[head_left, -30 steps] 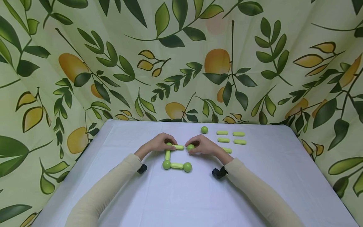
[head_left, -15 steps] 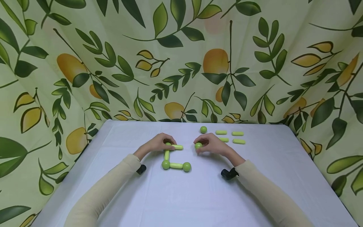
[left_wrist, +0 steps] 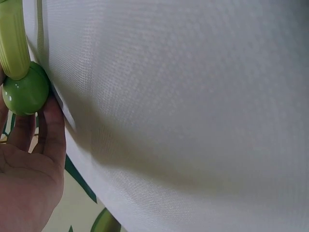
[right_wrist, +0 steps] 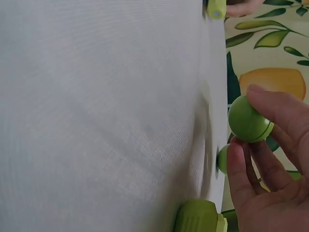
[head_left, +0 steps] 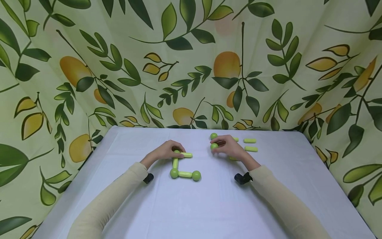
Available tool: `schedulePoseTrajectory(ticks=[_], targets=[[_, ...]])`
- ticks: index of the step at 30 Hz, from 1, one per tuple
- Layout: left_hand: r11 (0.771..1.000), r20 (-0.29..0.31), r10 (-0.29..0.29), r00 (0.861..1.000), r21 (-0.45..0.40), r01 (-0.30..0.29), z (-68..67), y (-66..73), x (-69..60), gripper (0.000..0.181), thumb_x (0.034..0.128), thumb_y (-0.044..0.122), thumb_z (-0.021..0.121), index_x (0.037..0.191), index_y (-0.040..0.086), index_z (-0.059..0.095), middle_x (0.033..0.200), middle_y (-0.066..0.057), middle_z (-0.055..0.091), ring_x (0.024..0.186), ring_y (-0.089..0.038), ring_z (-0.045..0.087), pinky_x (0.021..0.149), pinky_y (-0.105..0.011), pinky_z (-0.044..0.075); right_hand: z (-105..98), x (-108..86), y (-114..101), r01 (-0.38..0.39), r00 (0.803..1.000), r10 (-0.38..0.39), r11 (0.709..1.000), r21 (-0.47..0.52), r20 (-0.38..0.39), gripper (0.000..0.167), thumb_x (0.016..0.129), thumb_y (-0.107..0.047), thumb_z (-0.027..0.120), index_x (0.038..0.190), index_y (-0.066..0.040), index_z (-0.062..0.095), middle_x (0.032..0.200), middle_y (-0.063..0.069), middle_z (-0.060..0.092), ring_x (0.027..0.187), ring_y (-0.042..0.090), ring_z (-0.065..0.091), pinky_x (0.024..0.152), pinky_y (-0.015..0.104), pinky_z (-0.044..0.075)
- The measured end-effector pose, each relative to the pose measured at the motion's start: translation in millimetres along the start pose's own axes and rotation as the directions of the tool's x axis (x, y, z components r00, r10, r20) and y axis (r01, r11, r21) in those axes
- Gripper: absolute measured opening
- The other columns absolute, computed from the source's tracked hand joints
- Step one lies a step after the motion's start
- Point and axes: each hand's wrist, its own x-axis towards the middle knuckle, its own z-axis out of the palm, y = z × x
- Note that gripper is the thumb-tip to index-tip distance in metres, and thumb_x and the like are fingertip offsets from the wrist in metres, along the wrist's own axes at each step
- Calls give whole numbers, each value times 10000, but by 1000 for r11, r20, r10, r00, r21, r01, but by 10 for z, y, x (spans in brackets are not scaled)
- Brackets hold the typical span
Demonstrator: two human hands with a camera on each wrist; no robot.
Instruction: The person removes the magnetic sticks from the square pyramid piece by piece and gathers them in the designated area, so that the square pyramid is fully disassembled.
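Gripping the corner ball (head_left: pixel 176 151) with the left hand (head_left: pixel 167 150), at the centre of the frame in the head view, and curling fingers round its underside at the left edge of the left wrist view. Seeing the upper rod (head_left: pixel 187 155) pointing from that ball toward the right of the frame. Tracing the side rod (head_left: pixel 175 163) down to the lower-left ball (head_left: pixel 174 173), then the bottom rod (head_left: pixel 185 174) across to the lower-right ball (head_left: pixel 196 175). Pinching the loose ball (head_left: pixel 214 146) between thumb and fingertips of the right hand (head_left: pixel 229 147), right of centre, and apparently lifting it off the white cloth (head_left: pixel 191 212), judging by the right wrist view. Seeing the far ball (head_left: pixel 213 136) just above the loose ball in the frame. Spotting the top-right rod (head_left: pixel 249 140) directly above the lower-right rod (head_left: pixel 251 149), well to the right, plus the half-hidden rod (head_left: pixel 235 139) above the right hand and the mostly covered rod (head_left: pixel 233 158) below it. Wearing pale sleeves (head_left: pixel 117 191) and facing a leaf-and-fruit curtain (head_left: pixel 191 78) across the upper frame.
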Motion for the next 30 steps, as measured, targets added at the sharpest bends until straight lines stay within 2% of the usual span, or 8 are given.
schedulePoseTrajectory(ticks=[4,13,30], targets=[[1000,-1,1,1000,6,-1,0,14,-5,115,925,100,770,1034,65,769,1006,16,714,937,-141,610,883,-340,496,16,32,28,-17,999,17,1000,-16,-32,345,833,-2,832,1150,60,710,1142,139,687,1064,311,642,937,439,510],[1000,-1,7,1000,1,-7,1,39,-16,116,926,93,767,1035,53,767,1001,12,717,935,-140,612,882,-339,493,47,87,73,-28,997,24,998,-54,-72,319,811,20,844,1102,66,721,1128,178,687,1038,344,656,910,458,524],[1000,-7,-10,1000,10,10,0,36,-13,113,928,100,768,1034,63,770,1004,17,713,931,-140,604,883,-344,491,33,109,86,-89,994,85,994,-69,-68,324,816,35,829,1125,28,734,1170,147,678,1046,305,660,893,415,538]])
